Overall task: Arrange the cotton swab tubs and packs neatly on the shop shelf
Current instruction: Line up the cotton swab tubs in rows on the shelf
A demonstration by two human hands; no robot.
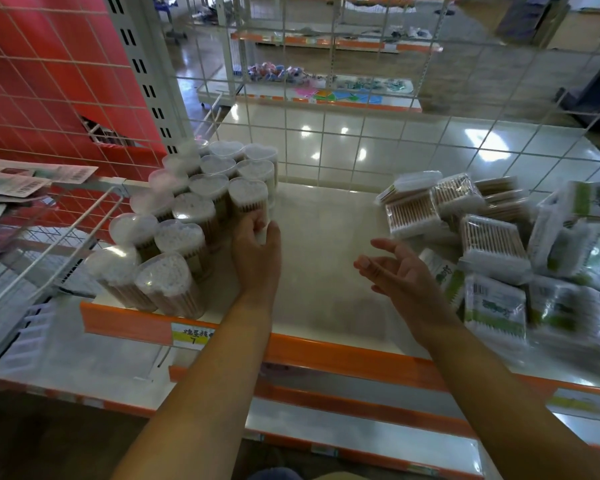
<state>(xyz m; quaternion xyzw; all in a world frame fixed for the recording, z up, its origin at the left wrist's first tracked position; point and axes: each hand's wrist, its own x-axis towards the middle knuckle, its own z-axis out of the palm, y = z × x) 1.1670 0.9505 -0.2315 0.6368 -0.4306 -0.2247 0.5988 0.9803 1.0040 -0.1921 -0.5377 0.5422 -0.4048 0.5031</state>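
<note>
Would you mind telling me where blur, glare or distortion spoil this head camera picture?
Head view: the right hand and the packs at the right edge are motion-blurred; ceiling lights glare off the glossy floor; wide-angle bending curves the shelf's orange edge; the tubs by the left hand stay fairly sharp.

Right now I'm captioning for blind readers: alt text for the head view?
A left hand grips a heart-lidded cotton swab tub beside rows of tubs on a shop shelf; the open right hand hovers near jumbled swab packs.

Bright overhead glare — edges warped, packs [492, 244] blurred.
</note>
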